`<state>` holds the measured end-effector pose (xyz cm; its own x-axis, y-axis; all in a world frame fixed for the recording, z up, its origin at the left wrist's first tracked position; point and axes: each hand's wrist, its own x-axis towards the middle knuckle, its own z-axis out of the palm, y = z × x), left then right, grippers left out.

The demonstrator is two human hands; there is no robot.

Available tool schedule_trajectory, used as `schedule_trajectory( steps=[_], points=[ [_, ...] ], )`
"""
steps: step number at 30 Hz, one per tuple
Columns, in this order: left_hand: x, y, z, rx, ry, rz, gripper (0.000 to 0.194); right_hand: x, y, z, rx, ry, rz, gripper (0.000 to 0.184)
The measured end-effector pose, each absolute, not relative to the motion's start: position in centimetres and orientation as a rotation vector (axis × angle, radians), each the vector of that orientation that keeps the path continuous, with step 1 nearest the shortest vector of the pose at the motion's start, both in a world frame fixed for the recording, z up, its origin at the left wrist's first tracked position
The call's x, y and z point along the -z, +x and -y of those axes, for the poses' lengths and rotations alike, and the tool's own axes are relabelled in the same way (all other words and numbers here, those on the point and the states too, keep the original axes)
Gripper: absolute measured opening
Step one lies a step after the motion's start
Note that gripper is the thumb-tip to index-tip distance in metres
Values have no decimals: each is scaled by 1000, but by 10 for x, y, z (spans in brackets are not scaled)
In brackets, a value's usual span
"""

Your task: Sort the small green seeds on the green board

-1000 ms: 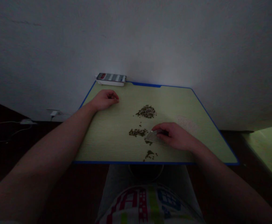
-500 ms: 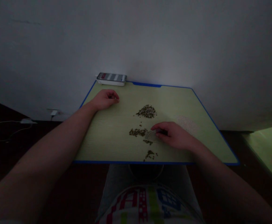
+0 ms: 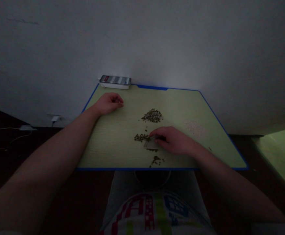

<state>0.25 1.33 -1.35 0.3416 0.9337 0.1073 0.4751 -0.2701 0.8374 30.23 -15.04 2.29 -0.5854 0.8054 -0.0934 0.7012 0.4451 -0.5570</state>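
"The right hand [image 3: 170,139] is clamped on something, isn't it?"

"Yes, thumb and fingers pinch a thin, see-through piece [image 3: 151,144]. It sits low at the worktop [image 3: 113,147], its free side pointing toward the person's left."

"What lies around that piece?"

"A patch of dark grains [image 3: 139,137] is right at its left side, and a few more grains [image 3: 152,150] lie just on its near side. A small cluster [image 3: 156,159] is closer to the worktop's near edge."

"And farther back?"

"A bigger heap [image 3: 153,116], dark and pale grains mixed, lies beyond the right hand. Off to the right, past the wrist, a pale patch [image 3: 195,128] is spread thin."

"How about the left hand [image 3: 109,103]?"

"It is at the left part of the worktop, well apart from the heap. Its fingers curl in with the thumb near them; I can't tell whether the tips touch or hold anything."

"What's in the far left corner?"

"A phone [image 3: 116,80] lying on a white box [image 3: 115,86], close to the wall [image 3: 157,42]."

"And below the near edge?"

"A dark round container [image 3: 152,179], partly hidden, between the person's legs."
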Motion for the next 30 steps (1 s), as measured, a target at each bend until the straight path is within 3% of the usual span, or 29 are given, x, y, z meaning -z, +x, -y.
schedule_trajectory(
  steps=[30],
  points=[
    [16, 1, -15, -803, 1882, -1261, 21, -19, 317, 205, -922, -1369, 2401, 32]
  ],
)
